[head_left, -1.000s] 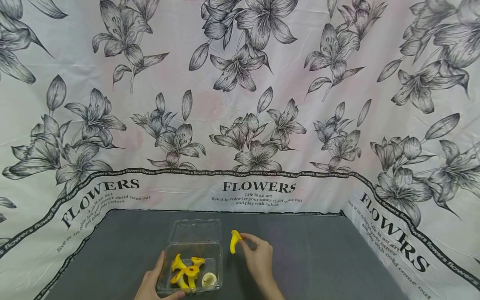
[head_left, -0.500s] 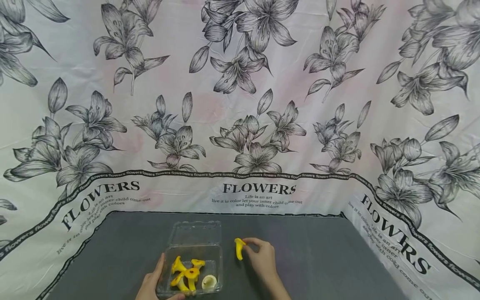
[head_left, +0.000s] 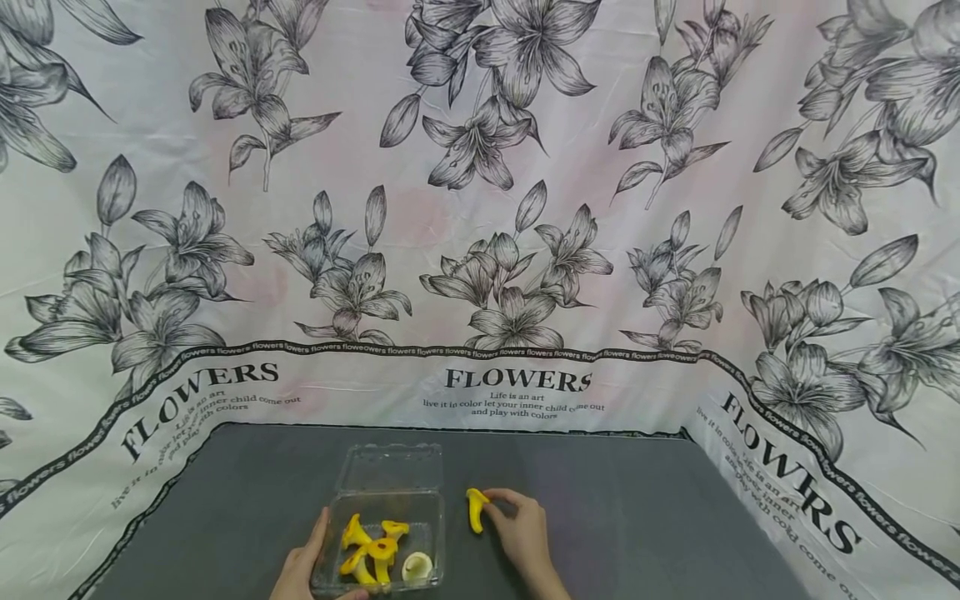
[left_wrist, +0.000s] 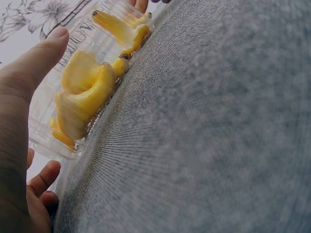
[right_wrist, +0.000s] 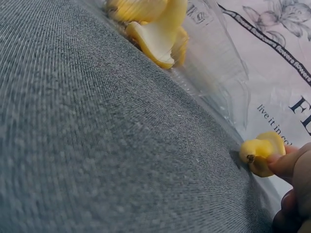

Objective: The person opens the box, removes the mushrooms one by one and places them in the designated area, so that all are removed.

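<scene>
Right hand (head_left: pixel 521 531): sitting nearer the person than a second ago, thumb and fingertip pinching a yellow chanterelle-like mushroom (head_left: pixel 476 512) just right of the clear clamshell box (head_left: pixel 420 506)
Left hand (head_left: pixel 298 562): resting unclenched along the box's left side
Clamshell: holding four yellow mushrooms (head_left: pixel 382 549) and a pale cup-shaped piece (head_left: pixel 417 567), lid (head_left: pixel 392 468) tipping open
Lily-printed curtain (head_left: pixel 517 321): hanging behind
</scene>
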`<state>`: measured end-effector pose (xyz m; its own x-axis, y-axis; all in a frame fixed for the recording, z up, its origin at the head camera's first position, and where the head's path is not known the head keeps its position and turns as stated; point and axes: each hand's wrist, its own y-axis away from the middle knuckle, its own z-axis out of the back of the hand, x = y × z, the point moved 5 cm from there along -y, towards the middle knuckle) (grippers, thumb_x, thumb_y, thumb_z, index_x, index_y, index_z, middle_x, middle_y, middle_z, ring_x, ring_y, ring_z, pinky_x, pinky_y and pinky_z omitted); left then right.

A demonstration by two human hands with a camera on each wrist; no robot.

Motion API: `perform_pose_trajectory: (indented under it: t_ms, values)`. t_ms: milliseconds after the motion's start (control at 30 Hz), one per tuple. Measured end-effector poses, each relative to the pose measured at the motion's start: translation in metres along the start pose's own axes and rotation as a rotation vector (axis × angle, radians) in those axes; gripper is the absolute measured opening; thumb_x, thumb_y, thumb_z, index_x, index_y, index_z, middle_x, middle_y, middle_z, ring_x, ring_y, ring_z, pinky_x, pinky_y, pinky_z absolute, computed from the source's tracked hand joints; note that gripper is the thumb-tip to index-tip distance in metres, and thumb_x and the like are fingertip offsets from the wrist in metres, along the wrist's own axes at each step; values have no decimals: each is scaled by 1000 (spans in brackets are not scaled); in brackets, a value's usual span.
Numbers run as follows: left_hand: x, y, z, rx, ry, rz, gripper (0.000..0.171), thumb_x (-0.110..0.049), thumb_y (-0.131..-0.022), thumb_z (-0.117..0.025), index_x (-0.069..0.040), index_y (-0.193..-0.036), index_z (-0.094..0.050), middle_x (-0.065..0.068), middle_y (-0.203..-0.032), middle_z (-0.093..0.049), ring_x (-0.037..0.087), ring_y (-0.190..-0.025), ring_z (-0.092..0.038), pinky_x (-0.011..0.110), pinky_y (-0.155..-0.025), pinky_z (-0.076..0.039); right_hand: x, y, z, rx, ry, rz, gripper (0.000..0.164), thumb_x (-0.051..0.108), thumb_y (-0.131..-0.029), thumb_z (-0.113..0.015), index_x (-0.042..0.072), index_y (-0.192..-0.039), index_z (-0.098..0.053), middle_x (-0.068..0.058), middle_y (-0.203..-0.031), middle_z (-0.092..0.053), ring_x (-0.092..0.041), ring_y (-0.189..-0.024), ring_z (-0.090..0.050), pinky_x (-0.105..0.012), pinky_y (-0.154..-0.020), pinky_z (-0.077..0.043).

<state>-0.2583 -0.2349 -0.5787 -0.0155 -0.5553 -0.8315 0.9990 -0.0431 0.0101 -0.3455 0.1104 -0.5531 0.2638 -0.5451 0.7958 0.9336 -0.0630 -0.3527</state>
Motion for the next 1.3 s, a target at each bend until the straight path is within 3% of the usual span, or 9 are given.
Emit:
perform_pose_trajectory:
  t_ms: [133, 200, 333, 533, 900, 1300]
  values:
    - [0, -1, 0, 0, 3, 20, 114, -35, -88, -83, 11, -165, -12, 49, -140, -46, 43, -108, -62, 68, -86, -52, -2, 2, -3, 14, -48, -2, 14, 9, -87, -87, 18, -97, -86, -5, -103, -82, 1, -46, -44, -21, -47, -42]
    - [0, -1, 0, 1, 7, 12, 114, -34, -88, -83, 12, -165, -12, 51, -142, -43, 44, -108, -63, 68, -86, -52, -2, 3, -3, 10, -51, 6, 14, 8, -87, -87, 17, -97, -86, -8, -103, -82, 2, -43, -37, -19, -44, -37]
    - [-1, -1, 1, 7, 13, -3, 114, -32, -88, -83, 13, -164, -11, 52, -143, -42, 42, -108, -63, 67, -85, -53, 0, 4, -3, -3, -36, 24, 14, 7, -87, -87, 16, -97, -86, -7, -102, -82, 5, -46, -37, -19, -45, -36]
    - [-1, -1, 0, 10, 10, 27, 114, -34, -88, -83, 11, -165, -11, 49, -143, -44, 42, -109, -61, 67, -85, -52, 0, 4, -2, 0, -33, 11, 14, 6, -87, -87, 15, -97, -86, -7, -102, -82, 3, -41, -27, -17, -41, -28]
    - [-6, 2, 0, 4, -17, 60, 116, -38, -88, -84, 9, -166, -12, 46, -142, -47, 44, -110, -61, 69, -86, -52, -1, 5, -3, -1, -40, 16, 16, 5, -87, -86, 15, -100, -86, -6, -102, -82, 4, -39, -27, -14, -39, -27]
    - [-5, 2, 1, 1, -26, 29, 115, -37, -88, -84, 9, -166, -13, 46, -144, -47, 44, -110, -62, 69, -87, -52, 0, 6, -2, -15, -42, 33, 18, 3, -87, -85, 15, -100, -86, -5, -99, -82, 5, -37, -28, -13, -37, -28]
